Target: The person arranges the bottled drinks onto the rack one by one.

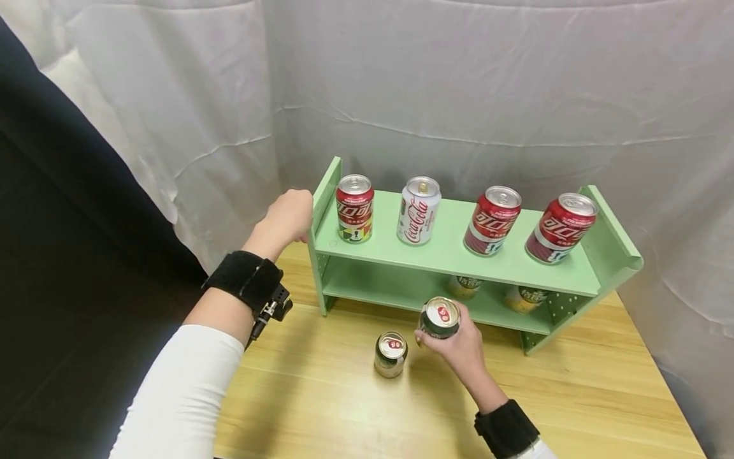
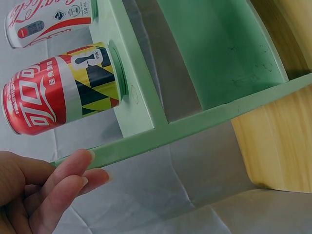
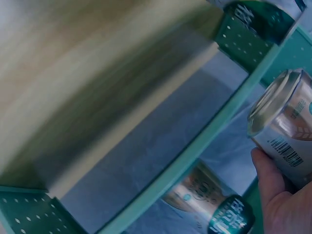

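Green-and-silver drink can (image 1: 439, 318), frame centre, sits in the right hand (image 1: 459, 349), grip curled round its body, just before the pale green wooden shelf's (image 1: 459, 255) lower tier. Left hand (image 1: 288, 217), fingers relaxed, rests on the shelf's left end panel. Best kept upright, sliding in low beside the two cans inside.

"Coca-Cola" script on white can (image 1: 419, 211), plus "330 ml" seen from left wrist. Chinese Coca-Cola logo on red cans, e.g. leftmost red can (image 1: 354, 208). Barcode on held can (image 3: 285, 130); digits unreadable.
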